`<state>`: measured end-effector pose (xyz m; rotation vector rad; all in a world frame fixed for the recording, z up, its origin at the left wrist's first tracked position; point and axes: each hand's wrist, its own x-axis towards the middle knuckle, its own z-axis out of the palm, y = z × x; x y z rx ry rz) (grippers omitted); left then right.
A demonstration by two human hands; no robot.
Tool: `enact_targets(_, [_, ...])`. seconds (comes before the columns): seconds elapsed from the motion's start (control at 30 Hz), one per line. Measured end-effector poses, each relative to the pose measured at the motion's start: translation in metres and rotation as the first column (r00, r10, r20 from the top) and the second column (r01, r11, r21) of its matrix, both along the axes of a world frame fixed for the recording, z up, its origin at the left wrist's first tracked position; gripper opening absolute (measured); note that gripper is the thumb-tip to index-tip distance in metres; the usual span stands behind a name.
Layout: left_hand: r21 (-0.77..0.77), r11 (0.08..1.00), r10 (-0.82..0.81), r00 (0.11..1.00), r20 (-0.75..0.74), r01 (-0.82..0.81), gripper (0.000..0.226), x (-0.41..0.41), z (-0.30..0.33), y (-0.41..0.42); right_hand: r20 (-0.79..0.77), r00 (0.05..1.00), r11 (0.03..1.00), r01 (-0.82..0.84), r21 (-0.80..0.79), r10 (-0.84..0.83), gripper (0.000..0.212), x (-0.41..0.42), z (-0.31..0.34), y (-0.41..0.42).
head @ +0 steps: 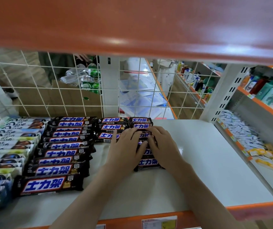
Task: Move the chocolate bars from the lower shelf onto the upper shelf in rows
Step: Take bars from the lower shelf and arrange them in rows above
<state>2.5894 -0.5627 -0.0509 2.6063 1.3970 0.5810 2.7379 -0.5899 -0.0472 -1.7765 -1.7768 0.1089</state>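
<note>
Pale-wrapped snack packs stacked far left. Wire grid behind; green cans beyond. Bottles right; below, possibly sachets.

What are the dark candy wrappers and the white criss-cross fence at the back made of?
The dark brown chocolate bar wrappers look like glossy plastic film: crinkled, sealed ends. The white wire grid back panel seems painted or coated metal wire: thin, straight crossing rods.

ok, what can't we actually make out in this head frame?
- Chocolate bars in the right-hand row: the middle ones are covered by the left hand and right hand, so no count.
- Lower shelf: out of frame.
- Price tag on the shelf edge: cut by the bottom edge, blurred.
- Left packets: cut by the left edge.
</note>
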Motion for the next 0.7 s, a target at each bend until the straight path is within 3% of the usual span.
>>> enact_targets(0.13, [0.024,1.000,-0.015,0.998,-0.058,0.016,0.050,0.002,0.007,0.009,-0.038,0.999,0.999,0.000,0.037,0.002,0.030,0.009,0.013,0.001])
enact_targets(0.4, [-0.063,0.997,-0.043,0.984,-0.175,0.032,0.052,0.013,0.007,0.031,-0.008,0.998,0.976,-0.066,-0.207,0.066,0.047,0.013,0.014,0.023])
enact_targets(0.7, [-0.065,0.997,-0.046,0.989,-0.139,0.037,0.050,0.010,0.001,0.035,0.014,0.999,0.978,-0.033,-0.207,0.037,0.044,0.014,0.000,0.029])
